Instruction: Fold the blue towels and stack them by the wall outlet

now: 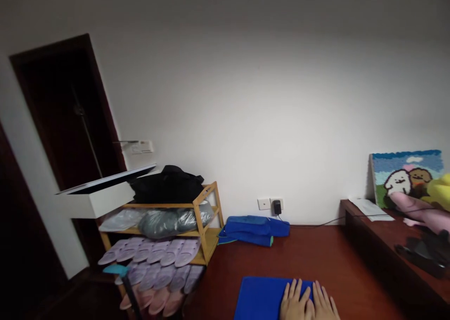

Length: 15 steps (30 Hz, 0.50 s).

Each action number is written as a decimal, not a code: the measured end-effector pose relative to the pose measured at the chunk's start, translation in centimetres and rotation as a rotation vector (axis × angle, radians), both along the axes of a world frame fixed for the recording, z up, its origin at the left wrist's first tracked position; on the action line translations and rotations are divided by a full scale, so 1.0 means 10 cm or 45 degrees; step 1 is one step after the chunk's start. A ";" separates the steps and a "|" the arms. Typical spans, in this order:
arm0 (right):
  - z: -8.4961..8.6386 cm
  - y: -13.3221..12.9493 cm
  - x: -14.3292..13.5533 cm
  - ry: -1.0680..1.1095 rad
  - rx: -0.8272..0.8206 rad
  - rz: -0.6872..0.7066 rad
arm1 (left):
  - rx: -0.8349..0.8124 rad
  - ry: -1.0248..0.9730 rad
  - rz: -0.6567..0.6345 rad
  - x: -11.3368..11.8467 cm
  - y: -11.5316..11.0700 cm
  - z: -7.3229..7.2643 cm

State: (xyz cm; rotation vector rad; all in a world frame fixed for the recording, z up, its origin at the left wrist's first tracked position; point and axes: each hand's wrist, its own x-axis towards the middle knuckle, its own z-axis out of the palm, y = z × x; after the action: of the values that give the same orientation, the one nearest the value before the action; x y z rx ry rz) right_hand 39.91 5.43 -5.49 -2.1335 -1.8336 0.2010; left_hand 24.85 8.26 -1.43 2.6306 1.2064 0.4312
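A blue cloth lies flat on the reddish-brown tabletop at the bottom of the view. My left hand rests palm down on its right part, fingers stretched out. Right beside it, my right hand is also flat and open at the cloth's right edge. The two hands touch or nearly touch, and neither grips anything. Farther back, against the wall, sits a loosely folded pile of blue cloths with a green edge. The cloth's near edge is out of view.
A wooden shoe rack with several lilac and pink slippers stands left; a black bag and a white box sit on top. A plugged-in adapter trails a cable rightward. A raised ledge holds a dog picture and a pink plush toy.
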 end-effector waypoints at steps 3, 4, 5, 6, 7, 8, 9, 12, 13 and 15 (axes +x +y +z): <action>0.08 -0.05 -0.02 -0.041 -0.053 0.007 | -0.231 -0.076 -0.005 -0.17 -0.04 0.19; 0.11 -0.06 -0.03 -0.047 -0.067 -0.013 | -0.250 -0.062 0.014 -0.27 -0.04 0.26; 0.13 -0.07 -0.05 -0.046 -0.070 -0.043 | -0.252 -0.037 0.048 -0.40 -0.03 0.33; 0.14 -0.07 -0.06 -0.039 -0.062 -0.074 | -0.244 -0.004 0.110 -0.56 -0.01 0.39; 0.14 -0.07 -0.07 -0.028 -0.044 -0.101 | -0.231 0.039 0.192 -0.74 0.01 0.44; 0.13 -0.07 -0.07 -0.015 -0.024 -0.116 | -0.213 0.091 0.281 -0.92 0.04 0.48; 0.11 -0.07 -0.08 0.001 -0.008 -0.123 | -0.192 0.146 0.367 -1.11 0.06 0.51; 0.06 -0.09 -0.08 0.052 -0.001 -0.128 | -0.147 0.271 0.537 -1.57 0.10 0.54; 0.05 -0.09 -0.07 0.062 0.003 -0.126 | -0.139 0.283 0.551 -1.66 0.10 0.54; 0.05 -0.10 -0.05 0.048 0.007 -0.110 | -0.128 0.278 0.565 -1.75 0.10 0.53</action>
State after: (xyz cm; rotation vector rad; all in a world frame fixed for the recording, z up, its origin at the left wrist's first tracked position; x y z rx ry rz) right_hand 39.44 4.40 -5.00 -2.1847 -1.7148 0.2145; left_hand 7.40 9.22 3.89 2.3622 1.8393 0.1457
